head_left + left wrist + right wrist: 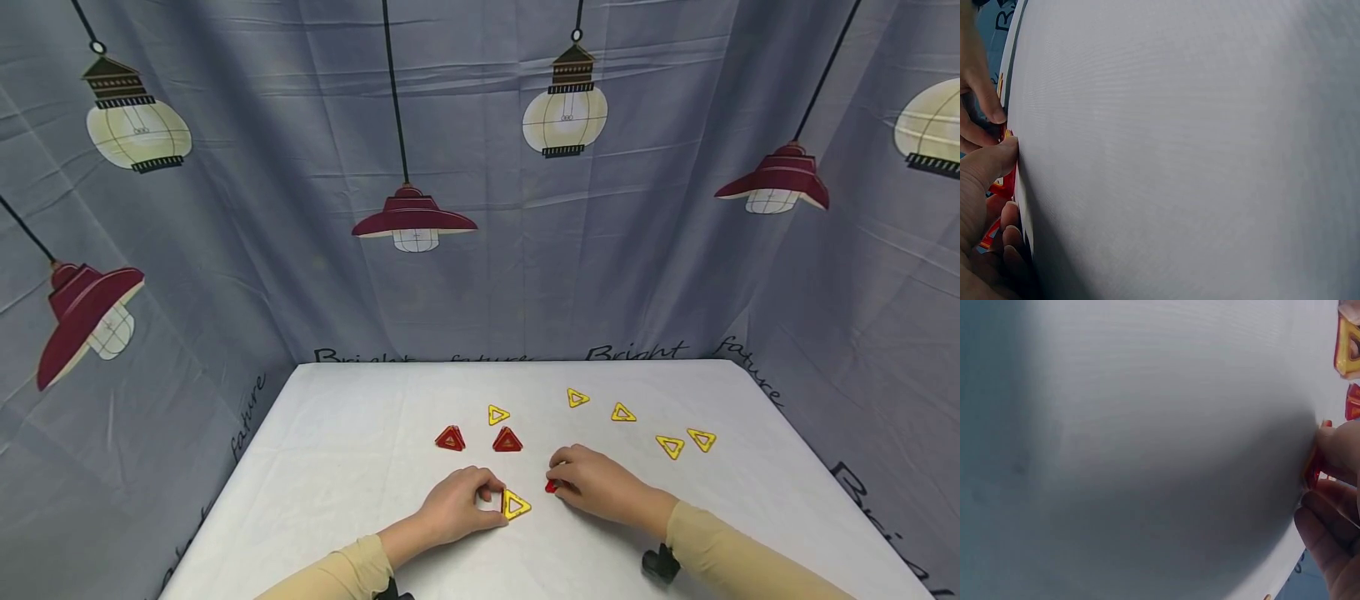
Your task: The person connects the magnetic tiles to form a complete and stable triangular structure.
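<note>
My left hand [462,504] pinches a triangular frame piece [516,504] between thumb and fingers, low over the white table. It shows a yellow face with red along its left edge; in the left wrist view, red parts [1007,181] show behind the thumb. To the right, my right hand [596,482] holds a small red piece [551,486], mostly hidden by the fingers. In the right wrist view this red piece [1315,465] sits between the thumb and fingertips. The two held pieces are apart in the head view.
Two red triangular shapes [450,438] [507,440] stand beyond my left hand. A yellow triangle frame [498,415] lies behind them. Several more yellow triangle frames [623,412] are scattered at the back right of the white table [360,467]. A grey curtain [480,300] hangs around the table.
</note>
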Demonstrator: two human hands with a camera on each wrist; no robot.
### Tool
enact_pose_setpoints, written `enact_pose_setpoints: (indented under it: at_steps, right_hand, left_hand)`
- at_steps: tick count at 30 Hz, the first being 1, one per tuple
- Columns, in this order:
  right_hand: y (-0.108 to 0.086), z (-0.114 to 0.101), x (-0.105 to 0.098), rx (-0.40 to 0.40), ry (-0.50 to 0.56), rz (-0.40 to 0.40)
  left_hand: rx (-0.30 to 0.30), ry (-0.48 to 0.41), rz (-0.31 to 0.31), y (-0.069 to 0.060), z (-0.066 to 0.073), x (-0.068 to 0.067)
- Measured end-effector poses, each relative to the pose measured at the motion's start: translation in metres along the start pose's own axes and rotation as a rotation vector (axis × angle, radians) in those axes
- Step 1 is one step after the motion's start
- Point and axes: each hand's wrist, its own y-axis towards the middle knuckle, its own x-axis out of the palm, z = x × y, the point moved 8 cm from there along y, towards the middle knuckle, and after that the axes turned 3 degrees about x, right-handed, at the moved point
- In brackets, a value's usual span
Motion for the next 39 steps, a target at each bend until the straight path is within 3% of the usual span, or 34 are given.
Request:
enact_pose_setpoints:
  at_steps: [8, 20, 33, 39]
  right_hand:
    - [-0.003, -0.003, -0.001, -0.047, -0.039, 0.052]
    - [-0.003, 0.005, -0.005, 0.063, 0.039, 0.104]
    - [-0.005, 0.028, 0.001, 0.283, 0.316, 0.024]
    - [-0.003, 0.025, 0.006, 0.260, 0.467, 0.009]
  left_hand:
    - [-0.001, -0.006, 0.000, 0.000, 0.000, 0.001]
    - [-0.006, -0.008, 0.000, 0.000, 0.000, 0.000]
    - [0.003, 0.050, 0.001, 0.000, 0.000, 0.001]
    - [0.010, 0.073, -0.011, 0.000, 0.003, 0.001]
